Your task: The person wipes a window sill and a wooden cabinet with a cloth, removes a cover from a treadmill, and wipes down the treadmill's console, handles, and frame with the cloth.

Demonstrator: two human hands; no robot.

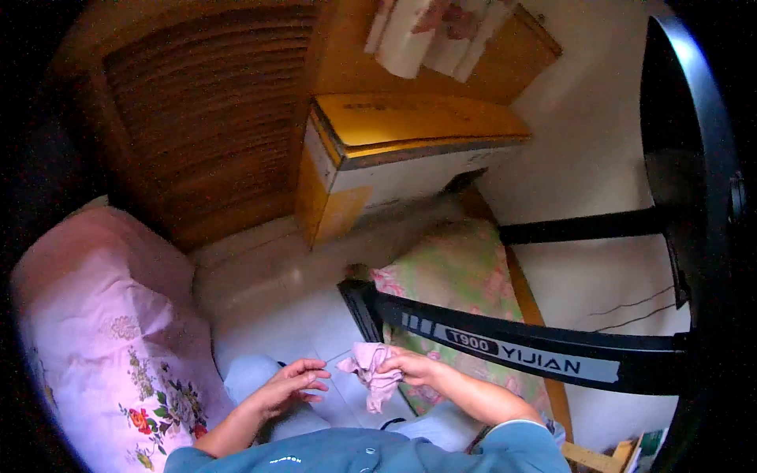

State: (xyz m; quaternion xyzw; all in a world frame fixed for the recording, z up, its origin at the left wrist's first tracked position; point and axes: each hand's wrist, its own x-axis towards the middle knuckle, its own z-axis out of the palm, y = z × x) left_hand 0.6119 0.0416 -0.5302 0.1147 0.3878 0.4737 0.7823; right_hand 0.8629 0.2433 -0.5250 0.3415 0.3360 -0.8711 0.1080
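Observation:
A crumpled pale pink cloth [373, 372] hangs from my right hand [412, 367], whose fingers and thumb are closed around its right side. Just left of the cloth is my left hand [293, 386], with fingers apart and nothing in them; a small gap separates it from the cloth. Both hands are in front of my blue shirt [378, 451], above my lap. To the right of the cloth runs a black treadmill bar [512, 347] lettered T900 YIJIAN.
A pink flowered cover [118, 315] drapes over something at the left. A yellow and white box [410, 150] stands ahead by a slatted wooden door [213, 118]. Green and pink floral fabric [449, 268] lies beneath the treadmill frame. Tiled floor [268, 292] shows between them.

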